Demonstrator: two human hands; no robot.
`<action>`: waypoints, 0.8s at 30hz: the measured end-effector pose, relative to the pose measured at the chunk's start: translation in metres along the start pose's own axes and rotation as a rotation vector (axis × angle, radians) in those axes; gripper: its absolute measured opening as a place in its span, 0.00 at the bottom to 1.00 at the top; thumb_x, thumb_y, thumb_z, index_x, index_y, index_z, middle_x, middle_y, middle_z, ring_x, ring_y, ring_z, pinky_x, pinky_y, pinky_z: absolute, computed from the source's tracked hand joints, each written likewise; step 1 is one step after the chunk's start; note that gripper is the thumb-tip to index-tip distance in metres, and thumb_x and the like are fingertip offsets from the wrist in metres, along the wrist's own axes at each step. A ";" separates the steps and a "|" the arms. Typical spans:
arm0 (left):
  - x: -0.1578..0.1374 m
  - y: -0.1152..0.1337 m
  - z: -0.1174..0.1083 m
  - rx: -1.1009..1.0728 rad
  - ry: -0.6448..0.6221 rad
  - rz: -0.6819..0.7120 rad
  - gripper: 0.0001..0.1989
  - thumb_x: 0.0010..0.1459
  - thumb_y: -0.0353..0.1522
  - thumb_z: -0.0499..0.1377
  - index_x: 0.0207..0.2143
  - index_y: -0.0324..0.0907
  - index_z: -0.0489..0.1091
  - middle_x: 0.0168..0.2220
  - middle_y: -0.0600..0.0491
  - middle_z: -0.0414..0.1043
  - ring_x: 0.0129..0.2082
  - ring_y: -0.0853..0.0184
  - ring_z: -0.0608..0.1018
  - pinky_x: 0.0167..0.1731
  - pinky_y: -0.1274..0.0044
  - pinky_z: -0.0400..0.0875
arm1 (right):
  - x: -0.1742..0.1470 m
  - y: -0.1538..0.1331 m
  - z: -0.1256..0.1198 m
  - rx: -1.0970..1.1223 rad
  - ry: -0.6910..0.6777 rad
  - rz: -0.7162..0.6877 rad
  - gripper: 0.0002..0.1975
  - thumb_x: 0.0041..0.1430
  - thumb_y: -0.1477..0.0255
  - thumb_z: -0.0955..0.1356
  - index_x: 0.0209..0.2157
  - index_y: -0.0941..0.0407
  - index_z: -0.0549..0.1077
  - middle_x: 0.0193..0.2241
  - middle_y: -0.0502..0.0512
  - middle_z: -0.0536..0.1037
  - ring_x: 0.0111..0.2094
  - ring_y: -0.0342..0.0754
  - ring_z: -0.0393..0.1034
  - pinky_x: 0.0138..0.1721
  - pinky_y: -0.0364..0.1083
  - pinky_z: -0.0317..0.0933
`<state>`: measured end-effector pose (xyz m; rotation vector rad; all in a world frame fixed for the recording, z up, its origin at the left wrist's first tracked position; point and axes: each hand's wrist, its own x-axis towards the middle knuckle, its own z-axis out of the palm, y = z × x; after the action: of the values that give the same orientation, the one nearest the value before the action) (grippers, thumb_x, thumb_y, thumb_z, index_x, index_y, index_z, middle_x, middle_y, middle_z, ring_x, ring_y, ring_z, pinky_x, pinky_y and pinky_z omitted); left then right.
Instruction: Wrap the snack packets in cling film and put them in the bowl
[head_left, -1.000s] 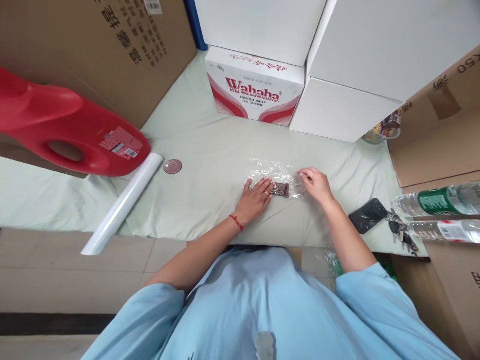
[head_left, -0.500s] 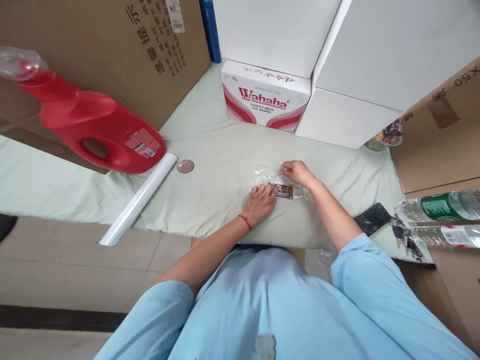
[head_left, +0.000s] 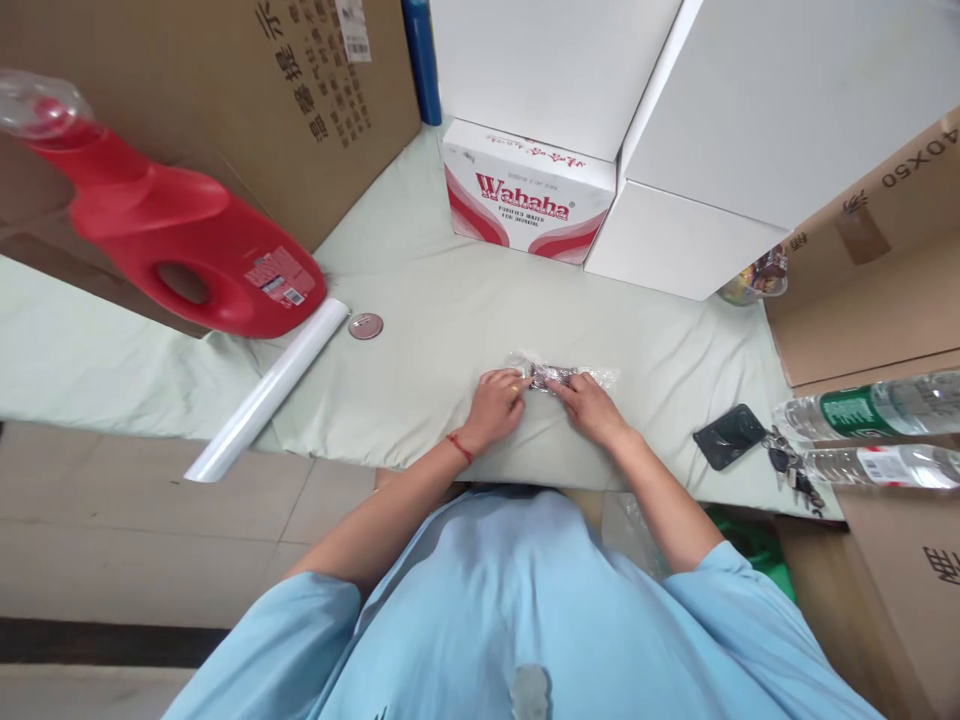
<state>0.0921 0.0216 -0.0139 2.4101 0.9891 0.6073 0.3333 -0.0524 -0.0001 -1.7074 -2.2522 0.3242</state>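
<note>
A small dark brown packet (head_left: 538, 377) lies flat on the cloth-covered table, with clear plastic film (head_left: 602, 378) folded over it and spreading past both its ends. My left hand (head_left: 496, 408) is at the packet's left end, fingers curled and fingertips pressing the film there. From the right, my right hand (head_left: 592, 408) presses the film down on the packet, its index finger reaching across the top and the others bent. Hands and shiny film hide part of the packet.
To the left lie a red jug (head_left: 202, 255), a white roll (head_left: 270, 390) and a round pinkish disc (head_left: 366, 326). A Wahaba-style printed carton (head_left: 525, 200) and white boxes (head_left: 686, 240) stand behind. At right are a phone (head_left: 729, 436), keys (head_left: 784, 460) and water bottles (head_left: 862, 412).
My right hand has come down from the film's far edge onto the packet, and the film now covers it. My left hand has drawn slightly left, off the packet's top.
</note>
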 end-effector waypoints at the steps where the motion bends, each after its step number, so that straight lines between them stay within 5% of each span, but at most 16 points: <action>1: -0.001 -0.005 -0.001 -0.050 0.083 -0.117 0.20 0.66 0.31 0.52 0.55 0.46 0.76 0.51 0.45 0.79 0.60 0.54 0.73 0.62 0.57 0.64 | -0.002 -0.003 0.002 -0.005 0.006 0.020 0.24 0.73 0.73 0.60 0.65 0.49 0.74 0.39 0.59 0.75 0.43 0.56 0.66 0.45 0.51 0.67; 4: 0.009 -0.016 -0.003 -0.129 0.323 -0.502 0.21 0.73 0.40 0.45 0.55 0.45 0.73 0.54 0.43 0.77 0.59 0.53 0.74 0.63 0.56 0.65 | -0.004 -0.012 0.008 -0.002 0.033 0.056 0.26 0.73 0.75 0.60 0.66 0.46 0.73 0.40 0.60 0.73 0.43 0.56 0.64 0.47 0.52 0.67; 7: 0.034 -0.020 -0.006 -0.156 0.311 -0.639 0.26 0.75 0.46 0.39 0.60 0.45 0.69 0.55 0.43 0.78 0.58 0.53 0.76 0.61 0.58 0.66 | -0.005 -0.020 0.011 -0.048 0.057 0.034 0.30 0.71 0.80 0.59 0.67 0.43 0.72 0.39 0.59 0.71 0.44 0.56 0.63 0.47 0.52 0.67; 9: 0.052 -0.017 -0.009 -0.181 0.188 -0.665 0.28 0.74 0.51 0.42 0.63 0.46 0.66 0.52 0.44 0.81 0.54 0.53 0.80 0.57 0.60 0.70 | -0.004 -0.025 0.012 -0.084 0.064 0.014 0.32 0.69 0.82 0.60 0.68 0.42 0.71 0.39 0.59 0.70 0.44 0.56 0.63 0.48 0.52 0.67; 12: 0.066 -0.006 -0.016 -0.180 0.001 -0.687 0.37 0.64 0.55 0.58 0.66 0.42 0.62 0.53 0.39 0.80 0.53 0.49 0.82 0.53 0.63 0.72 | -0.002 -0.029 0.013 -0.110 0.034 0.038 0.33 0.67 0.83 0.61 0.67 0.42 0.71 0.40 0.60 0.70 0.45 0.57 0.62 0.49 0.53 0.67; 15: 0.057 0.004 -0.025 -0.084 -0.094 -0.620 0.38 0.51 0.43 0.71 0.62 0.41 0.68 0.58 0.38 0.76 0.53 0.47 0.81 0.50 0.66 0.73 | 0.000 -0.032 0.012 -0.091 -0.018 0.092 0.32 0.68 0.83 0.61 0.66 0.44 0.73 0.41 0.60 0.71 0.47 0.58 0.61 0.49 0.52 0.65; 19: 0.033 0.010 -0.038 -0.067 -0.114 -0.590 0.15 0.53 0.30 0.64 0.46 0.41 0.76 0.44 0.45 0.81 0.45 0.55 0.82 0.45 0.70 0.73 | 0.002 -0.031 0.013 -0.047 -0.021 0.124 0.31 0.69 0.83 0.61 0.66 0.43 0.73 0.42 0.60 0.71 0.47 0.58 0.60 0.51 0.52 0.64; 24: 0.035 0.027 -0.029 -0.172 -0.080 -0.530 0.12 0.61 0.32 0.57 0.45 0.40 0.75 0.37 0.51 0.81 0.37 0.64 0.82 0.42 0.75 0.74 | 0.004 -0.034 0.017 -0.022 0.002 0.104 0.27 0.69 0.81 0.62 0.62 0.46 0.77 0.40 0.61 0.73 0.47 0.59 0.60 0.53 0.54 0.63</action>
<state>0.1127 0.0374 0.0316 1.8928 1.4047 0.3788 0.2956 -0.0573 -0.0034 -1.8390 -2.1782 0.3218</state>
